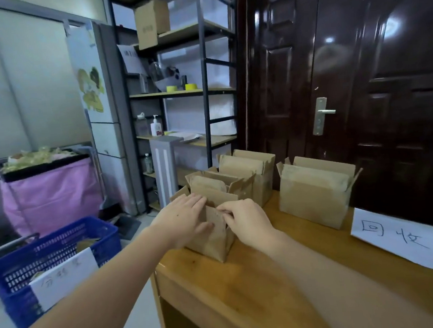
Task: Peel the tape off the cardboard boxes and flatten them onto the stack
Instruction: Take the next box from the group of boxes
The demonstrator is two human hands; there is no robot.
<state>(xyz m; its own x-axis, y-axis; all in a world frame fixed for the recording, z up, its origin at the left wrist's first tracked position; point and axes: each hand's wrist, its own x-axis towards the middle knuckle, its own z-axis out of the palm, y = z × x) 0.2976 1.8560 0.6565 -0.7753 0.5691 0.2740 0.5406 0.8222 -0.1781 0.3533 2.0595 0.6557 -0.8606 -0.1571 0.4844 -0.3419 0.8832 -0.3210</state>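
Three brown cardboard boxes stand on a wooden table. The nearest box sits at the table's left front with its top flaps open. My left hand lies flat against its left side, fingers straight, thumb on the front face. My right hand pinches something at the front top edge of this box, seemingly a strip of tape; the strip itself is too small to make out. A second box stands behind it and a third box to the right, both with flaps up.
A white paper sign with handwriting lies on the table's right side. A blue plastic basket holding flat cardboard stands left of the table, a pink-lined bin behind it. A metal shelf and a dark door are beyond.
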